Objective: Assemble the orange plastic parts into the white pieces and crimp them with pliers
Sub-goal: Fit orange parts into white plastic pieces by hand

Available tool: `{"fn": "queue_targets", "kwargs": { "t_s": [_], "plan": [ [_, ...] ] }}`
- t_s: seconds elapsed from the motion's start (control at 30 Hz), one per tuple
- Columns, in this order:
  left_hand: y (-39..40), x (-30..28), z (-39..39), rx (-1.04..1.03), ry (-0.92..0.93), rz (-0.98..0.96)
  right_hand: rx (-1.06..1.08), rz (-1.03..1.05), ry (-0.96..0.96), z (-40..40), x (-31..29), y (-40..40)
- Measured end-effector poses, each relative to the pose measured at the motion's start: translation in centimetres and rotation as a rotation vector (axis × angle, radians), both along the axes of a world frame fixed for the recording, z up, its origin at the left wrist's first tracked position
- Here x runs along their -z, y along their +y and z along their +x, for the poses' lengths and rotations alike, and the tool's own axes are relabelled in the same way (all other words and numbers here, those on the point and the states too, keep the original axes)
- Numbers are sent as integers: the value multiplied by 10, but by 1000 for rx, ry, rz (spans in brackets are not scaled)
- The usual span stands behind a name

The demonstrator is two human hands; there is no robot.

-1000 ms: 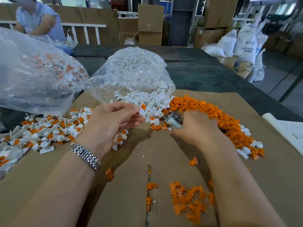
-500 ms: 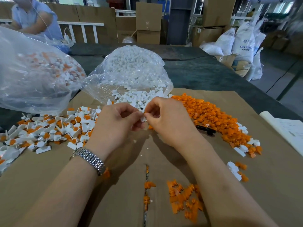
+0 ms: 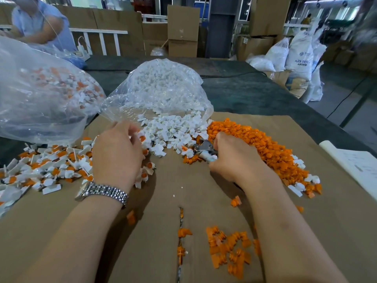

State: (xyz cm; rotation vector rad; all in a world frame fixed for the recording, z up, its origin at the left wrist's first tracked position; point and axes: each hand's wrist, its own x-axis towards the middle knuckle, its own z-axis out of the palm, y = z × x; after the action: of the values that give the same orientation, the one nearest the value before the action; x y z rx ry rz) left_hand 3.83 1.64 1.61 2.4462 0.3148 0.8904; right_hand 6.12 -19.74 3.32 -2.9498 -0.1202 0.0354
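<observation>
Right hand (image 3: pixel 234 158): fingers curled round pliers (image 3: pixel 205 149), nose toward white pieces (image 3: pixel 173 131), likely ready for crimping. Left hand (image 3: pixel 117 152): over assembled heap (image 3: pixel 51 164), grip unclear. Orange parts (image 3: pixel 265 146) heaped right, within reach on worktop (image 3: pixel 193 190).

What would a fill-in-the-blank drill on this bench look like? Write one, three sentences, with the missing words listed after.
1. The right hand grips the ____, whose metal head points toward the white pieces.
2. The loose orange parts are heaped to the ____ of the white pieces.
3. A metal ____ sits on the wrist of the left hand, beside the pile of assembled pieces.

Missing words: pliers; right; watch
</observation>
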Motion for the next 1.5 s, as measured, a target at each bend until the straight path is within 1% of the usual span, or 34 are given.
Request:
{"fn": "queue_targets", "kwargs": {
  "t_s": [0.07,0.13,0.2,0.27,0.33,0.4,0.47,0.53,0.57,0.77,0.83,0.93,1.1,1.17,1.23,1.33,1.4,1.47,1.5],
  "plan": [
    [-2,2,0,61,-23,90,23,-8,-18,0,-1,-1],
    [-13,3,-2,255,-27,222,66,-6,-36,1,-2,-3],
    [-28,10,-1,452,55,370,120,3,-64,4,-1,-6],
    [-38,16,-1,561,138,492,146,-3,-83,8,2,-7],
    [-41,20,0,617,185,520,99,-6,-132,10,3,-4],
    [-39,22,1,650,198,497,-22,46,-208,8,3,1],
    [-38,22,2,650,204,479,-139,107,-160,5,3,8],
    [-38,21,3,634,208,457,-193,97,-77,4,6,15],
    [-37,21,4,626,214,435,-204,78,-68,5,8,17],
    [-34,18,5,578,275,324,-207,104,-91,5,13,17],
    [-35,18,5,557,284,300,-205,77,-103,4,14,18],
    [-35,17,4,534,259,264,-180,52,-127,3,13,18],
    [-38,19,3,499,258,290,-192,20,-133,2,12,19],
    [-40,19,4,486,223,262,-183,16,-152,3,12,18],
    [-40,17,3,464,168,139,-159,100,-200,4,11,17],
    [-38,13,2,458,163,-183,-122,382,-237,6,5,15],
    [-35,7,1,519,193,-529,-122,558,-207,6,1,16],
    [-33,-1,-2,589,232,-948,-144,693,-179,5,-1,16],
    [-32,-3,-2,611,238,-1079,-155,745,-165,4,-2,16]
  ]
}}
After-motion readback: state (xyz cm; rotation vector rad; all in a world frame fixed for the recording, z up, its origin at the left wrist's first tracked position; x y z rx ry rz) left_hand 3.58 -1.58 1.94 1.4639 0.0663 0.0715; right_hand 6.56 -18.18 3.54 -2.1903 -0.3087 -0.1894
